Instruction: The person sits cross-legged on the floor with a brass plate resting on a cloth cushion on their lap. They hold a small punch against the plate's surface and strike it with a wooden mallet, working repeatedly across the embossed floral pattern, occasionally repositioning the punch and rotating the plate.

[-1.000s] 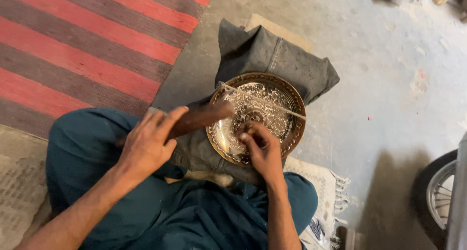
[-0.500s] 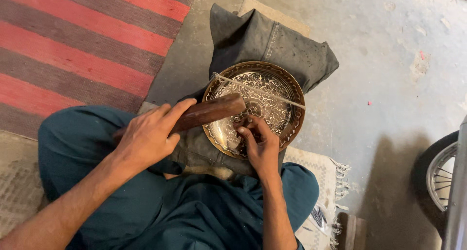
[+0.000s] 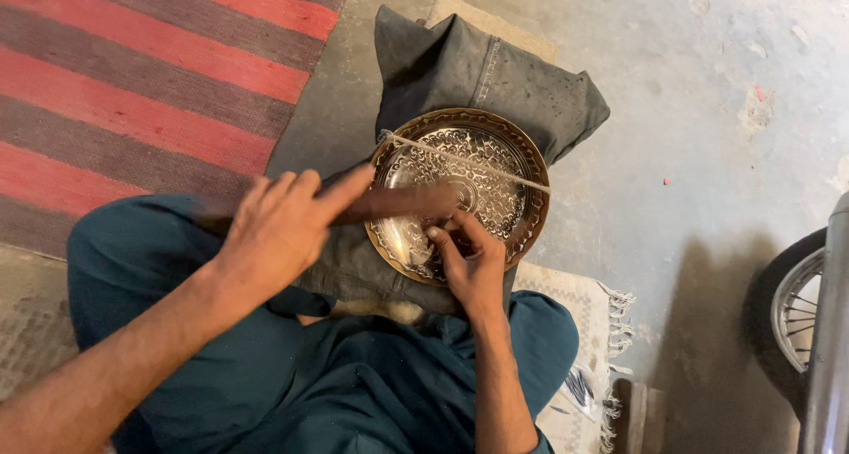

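Gripping a brown wooden mallet (image 3: 389,203), left hand (image 3: 279,233) sits centre-left, blurred. Right hand (image 3: 469,259) pinches what looks like a small chisel, largely hidden, against the engraved brass plate (image 3: 522,167) on the grey cushion (image 3: 495,74), frame centre. Risk: a mis-aimed blow could hit the fingers or mar the pattern.

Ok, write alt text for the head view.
A seated person's left hand swings a brown wooden stick over a round engraved metal plate, while the right hand rests on its lower part. The plate lies on a grey cushion on a concrete floor.
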